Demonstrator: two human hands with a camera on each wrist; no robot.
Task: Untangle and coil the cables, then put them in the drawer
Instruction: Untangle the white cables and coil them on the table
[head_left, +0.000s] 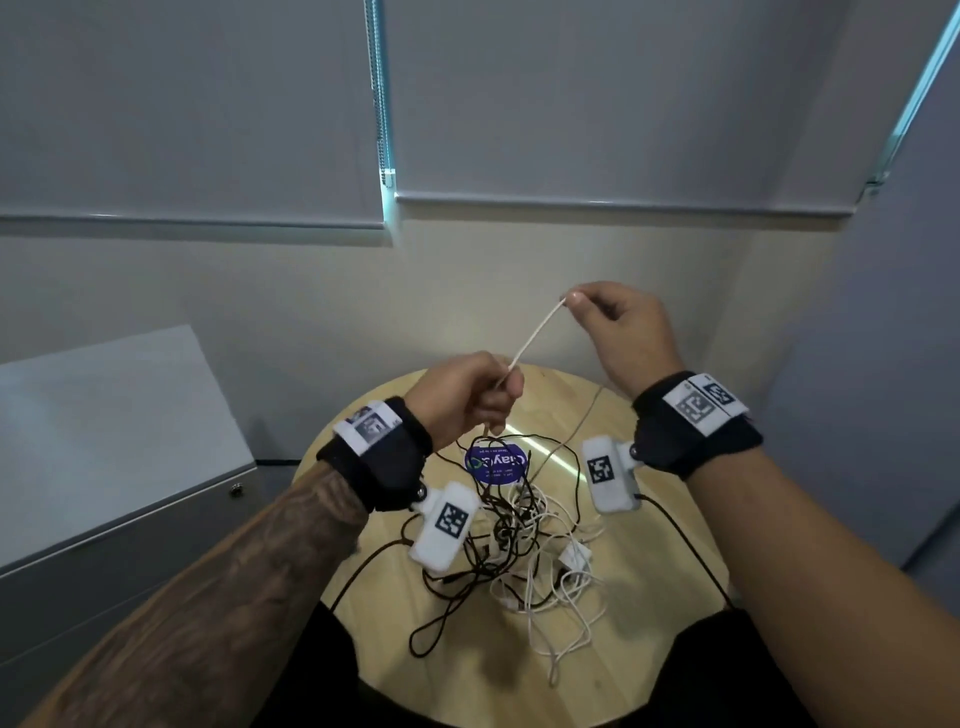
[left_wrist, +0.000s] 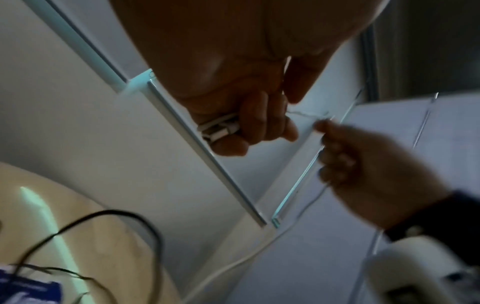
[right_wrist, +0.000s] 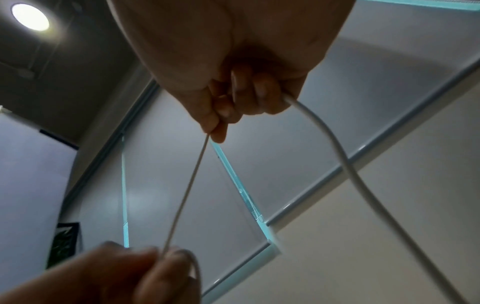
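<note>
Left of the round wooden table (head_left: 639, 670) stands a grey drawer cabinet (head_left: 119, 467); above the table's far edge the left hand (head_left: 467, 397) curls round coiled turns of a white cable (head_left: 535, 335); the cable runs taut up to the right hand (head_left: 618, 325) — pinched there between thumb and forefinger; on the table's middle lies the tangled pile of black and white cables (head_left: 524, 540) beside a blue sticker (head_left: 496, 462).

Round table (head_left: 649, 649): pale wood grain, smooth, faint sheen. White cable (head_left: 535, 335): smooth plastic sheath, matt. Black cables (head_left: 441, 623): thin, matt plastic. Blue sticker (head_left: 496, 464): glossy, printed. Cabinet (head_left: 130, 467), left: grey painted metal, smooth. Wrist straps (head_left: 696, 431): black cloth. Wrist camera housings (head_left: 610, 475): white matt plastic. Roller blinds (head_left: 623, 104): grey matt fabric.
</note>
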